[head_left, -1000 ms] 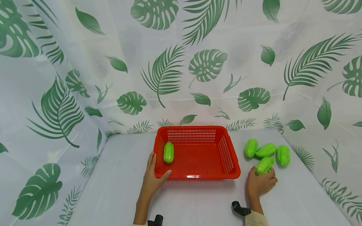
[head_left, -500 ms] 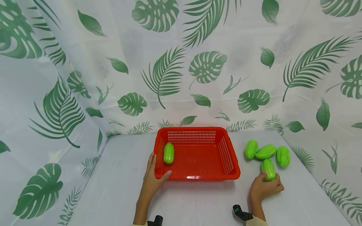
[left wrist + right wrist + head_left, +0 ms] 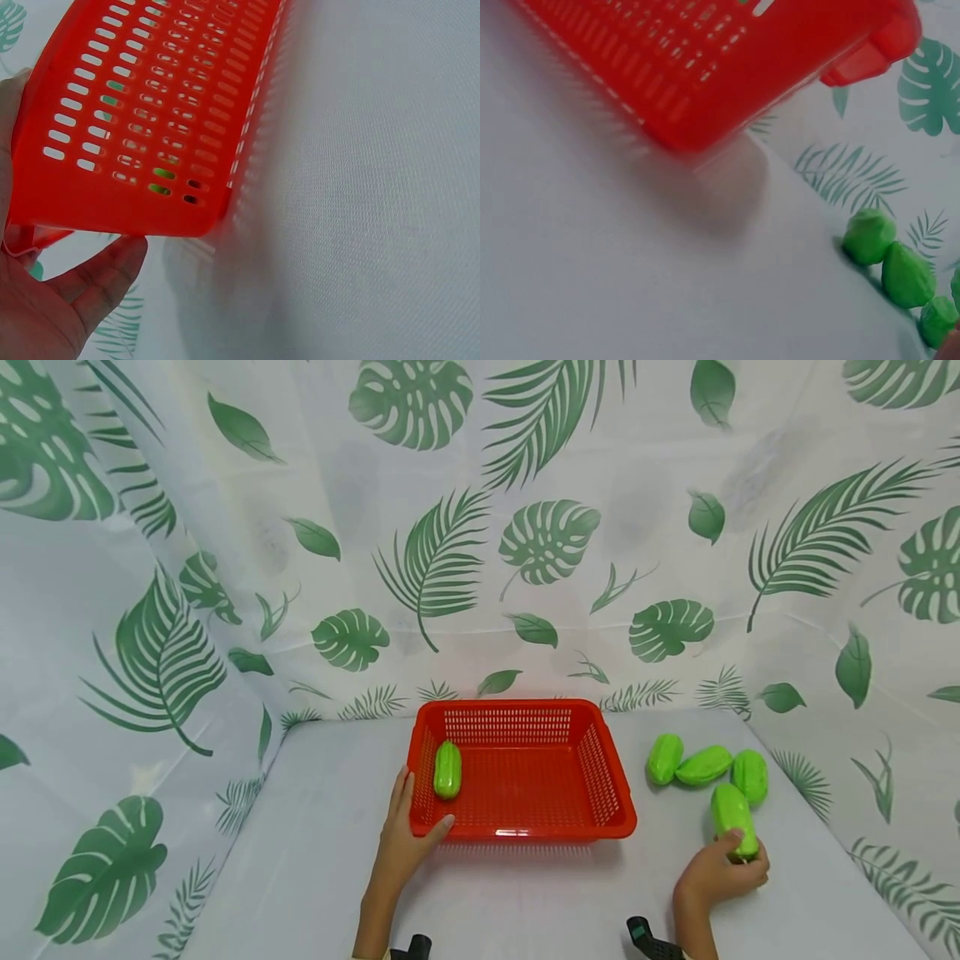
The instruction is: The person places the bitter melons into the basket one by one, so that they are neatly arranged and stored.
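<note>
Toward the lower right of the head view, the right hand (image 3: 722, 870) pinched a green piece (image 3: 729, 808), thumb on top and fingers at its lower end. The wrist view caught only a sliver of that hand, so how firmly the underside was held could not be judged. Only one end was gripped and the skin looked smooth, so a loose pinch could have let it twist out and roll.

Left of centre, the left hand (image 3: 402, 843) lay along the near left corner of the red basket (image 3: 517, 777), fingers stretched against its side and thumb on the near rim. It braced more than clasped, so a bump on the opposite side could have swung the basket.

Just above the held piece stood the rightmost piece (image 3: 750, 777); contact was unclear, but a careless sweep could have knocked it. The slanted middle piece (image 3: 705, 765) and the upright left one (image 3: 665, 758) clustered beside it, so one nudge might have travelled through all three.

Inside the basket, at its left, a single piece (image 3: 447, 770) lay free to slide if the basket tipped.
</note>
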Tool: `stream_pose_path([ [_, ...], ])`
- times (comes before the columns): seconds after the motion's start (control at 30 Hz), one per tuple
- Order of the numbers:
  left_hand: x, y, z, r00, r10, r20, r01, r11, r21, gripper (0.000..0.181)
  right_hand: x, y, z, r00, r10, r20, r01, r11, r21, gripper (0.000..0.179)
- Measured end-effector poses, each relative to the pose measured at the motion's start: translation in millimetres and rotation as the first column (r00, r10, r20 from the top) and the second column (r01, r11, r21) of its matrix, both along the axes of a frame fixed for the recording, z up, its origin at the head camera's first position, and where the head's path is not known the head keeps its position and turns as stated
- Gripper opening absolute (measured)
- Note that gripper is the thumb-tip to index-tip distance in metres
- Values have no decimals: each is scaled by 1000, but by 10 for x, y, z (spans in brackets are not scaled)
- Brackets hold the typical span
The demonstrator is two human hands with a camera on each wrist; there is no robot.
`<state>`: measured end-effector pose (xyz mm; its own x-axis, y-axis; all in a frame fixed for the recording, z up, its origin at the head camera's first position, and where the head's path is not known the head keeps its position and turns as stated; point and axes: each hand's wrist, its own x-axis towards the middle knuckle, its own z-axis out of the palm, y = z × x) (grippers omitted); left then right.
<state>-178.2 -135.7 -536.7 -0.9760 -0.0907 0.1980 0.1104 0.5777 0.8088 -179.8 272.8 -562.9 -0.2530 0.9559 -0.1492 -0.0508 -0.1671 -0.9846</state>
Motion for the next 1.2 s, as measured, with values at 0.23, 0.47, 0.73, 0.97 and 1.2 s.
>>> stream_pose_path([
  [0.23,1,3,6,1000,-3,-4,3,1000,-10,102,75,33,152,961,53,-270,-94,986,-141,38],
  [0.47,6,2,-13,1000,-6,5,6,1000,2,102,135,54,240,785,65,-616,-300,910,-287,31],
  [0.73,7,11,-8,1000,2,-3,-2,1000,5,102,130,57,223,592,87,-801,-514,806,-292,42],
  [0.97,5,11,-34,1000,3,-4,-3,1000,5,102,112,21,217,667,151,-730,-492,824,-280,67],
  [1.2,3,11,-15,1000,2,3,-2,1000,8,102,124,4,244,711,224,-666,-516,810,-278,64],
])
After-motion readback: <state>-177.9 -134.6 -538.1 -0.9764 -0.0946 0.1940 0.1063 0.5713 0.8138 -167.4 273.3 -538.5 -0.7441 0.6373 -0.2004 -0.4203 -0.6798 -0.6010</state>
